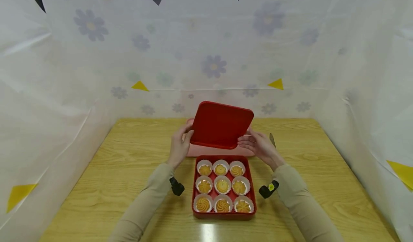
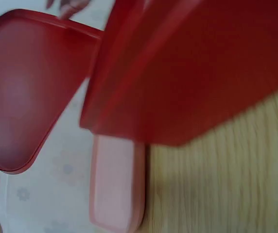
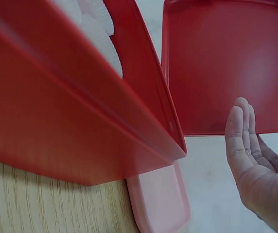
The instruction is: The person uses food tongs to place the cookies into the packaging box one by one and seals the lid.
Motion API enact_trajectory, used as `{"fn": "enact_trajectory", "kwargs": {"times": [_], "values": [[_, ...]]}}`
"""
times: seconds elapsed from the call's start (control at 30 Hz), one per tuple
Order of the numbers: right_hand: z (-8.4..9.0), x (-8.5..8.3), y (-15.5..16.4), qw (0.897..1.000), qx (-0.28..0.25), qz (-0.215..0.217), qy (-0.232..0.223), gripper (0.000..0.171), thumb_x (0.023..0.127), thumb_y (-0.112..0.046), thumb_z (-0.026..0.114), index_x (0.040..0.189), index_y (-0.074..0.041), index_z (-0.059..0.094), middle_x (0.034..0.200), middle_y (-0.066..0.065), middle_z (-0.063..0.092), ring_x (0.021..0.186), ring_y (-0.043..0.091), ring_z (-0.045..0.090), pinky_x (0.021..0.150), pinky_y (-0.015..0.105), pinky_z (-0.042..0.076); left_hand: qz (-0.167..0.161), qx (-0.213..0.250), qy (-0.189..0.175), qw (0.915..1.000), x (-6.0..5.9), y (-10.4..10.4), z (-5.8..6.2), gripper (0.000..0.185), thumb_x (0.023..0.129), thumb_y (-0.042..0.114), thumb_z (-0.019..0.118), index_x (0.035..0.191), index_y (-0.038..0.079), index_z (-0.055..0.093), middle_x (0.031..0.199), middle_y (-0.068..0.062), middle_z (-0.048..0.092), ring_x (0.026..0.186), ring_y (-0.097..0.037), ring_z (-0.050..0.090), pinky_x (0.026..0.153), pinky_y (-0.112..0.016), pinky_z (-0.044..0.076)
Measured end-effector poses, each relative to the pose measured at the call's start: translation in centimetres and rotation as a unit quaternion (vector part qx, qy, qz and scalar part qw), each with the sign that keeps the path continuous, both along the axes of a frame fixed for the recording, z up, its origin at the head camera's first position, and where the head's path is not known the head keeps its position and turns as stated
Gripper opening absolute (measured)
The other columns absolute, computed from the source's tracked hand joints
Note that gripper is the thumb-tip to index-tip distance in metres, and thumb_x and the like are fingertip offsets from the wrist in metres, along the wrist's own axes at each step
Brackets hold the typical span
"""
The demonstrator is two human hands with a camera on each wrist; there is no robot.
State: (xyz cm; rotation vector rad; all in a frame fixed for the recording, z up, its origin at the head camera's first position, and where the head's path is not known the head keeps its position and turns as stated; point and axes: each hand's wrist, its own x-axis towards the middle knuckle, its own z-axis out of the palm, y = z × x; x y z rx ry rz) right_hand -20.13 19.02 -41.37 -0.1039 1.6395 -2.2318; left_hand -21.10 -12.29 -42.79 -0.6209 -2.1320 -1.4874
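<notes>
- A red lid [image 1: 221,125] was held tilted in the air above the far edge of a red box [image 1: 224,215], which sat on the wooden counter [image 1: 129,170] near the person.
- The left hand [image 1: 179,146] gripped the lid's left edge with curled fingers; the right hand [image 1: 258,145] took its right edge, fingers nearly straight and the thumb set apart.
- The box held nine swirled cookies [image 1: 222,186] in white paper cups, three rows of three.
- A pale pink tray [image 1: 206,151] lay flat on the counter just behind the box, under the raised lid.
- Handling this well seemed to call for an even grip on both edges, keeping the lid level and clear of the cookies so that no cup was brushed or tipped.
</notes>
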Motion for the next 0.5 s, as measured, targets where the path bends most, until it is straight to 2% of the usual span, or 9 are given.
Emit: {"fn": "enact_trajectory", "kwargs": {"times": [0.07, 0.1, 0.2, 0.33, 0.5], "values": [[-0.01, 0.08, 0.17, 1.000, 0.001, -0.006, -0.003, 0.033, 0.107, -0.035, 0.042, 0.119, -0.012, 0.063, 0.101, 0.002, 0.076, 0.095, 0.015, 0.073, 0.092, 0.029, 0.060, 0.029, -0.045, 0.057, 0.9969, -0.15, -0.17, -0.21, 0.028, 0.098, 0.006, 0.059, 0.125, 0.003, 0.068, 0.110, -0.017, 0.073, 0.101, -0.032, 0.068, 0.088, -0.047, 0.057], [-0.03, 0.12, 0.23, 1.000, 0.007, -0.009, -0.003, 0.032, 0.107, -0.036, 0.043, 0.117, -0.014, 0.064, 0.100, 0.002, 0.077, 0.094, 0.014, 0.073, 0.091, 0.029, 0.060, 0.045, -0.062, 0.079, 0.9939, -0.18, -0.21, -0.30, 0.026, 0.097, 0.004, 0.060, 0.121, 0.002, 0.069, 0.107, -0.017, 0.074, 0.098, -0.031, 0.068, 0.085, -0.046, 0.058], [-0.15, 0.24, 0.44, 0.999, 0.034, -0.019, 0.002, 0.028, 0.107, -0.032, 0.045, 0.112, -0.018, 0.069, 0.097, 0.000, 0.077, 0.091, 0.013, 0.074, 0.090, 0.030, 0.060, 0.077, -0.095, 0.115, 0.9859, -0.09, -0.27, -0.44, 0.020, 0.095, 0.001, 0.063, 0.113, 0.001, 0.072, 0.102, -0.016, 0.074, 0.093, -0.030, 0.069, 0.081, -0.043, 0.059], [-0.19, 0.39, 0.59, 0.998, 0.064, -0.024, 0.013, 0.030, 0.107, -0.019, 0.047, 0.098, -0.022, 0.075, 0.089, -0.002, 0.077, 0.084, 0.010, 0.073, 0.084, 0.028, 0.061, 0.082, -0.111, 0.112, 0.9840, 0.23, -0.36, -0.62, 0.018, 0.095, 0.003, 0.064, 0.110, 0.001, 0.073, 0.102, -0.015, 0.070, 0.091, -0.026, 0.070, 0.073, -0.036, 0.060], [-0.03, 0.55, 0.85, 0.997, 0.071, -0.018, 0.015, 0.036, 0.105, -0.012, 0.047, 0.089, -0.024, 0.077, 0.083, -0.002, 0.075, 0.076, 0.009, 0.070, 0.074, 0.023, 0.059, 0.053, -0.109, 0.057, 0.9910, 0.63, -0.66, -0.70, 0.022, 0.095, 0.002, 0.064, 0.114, -0.002, 0.074, 0.096, -0.017, 0.073, 0.084, -0.026, 0.073, 0.070, -0.035, 0.062]]}}
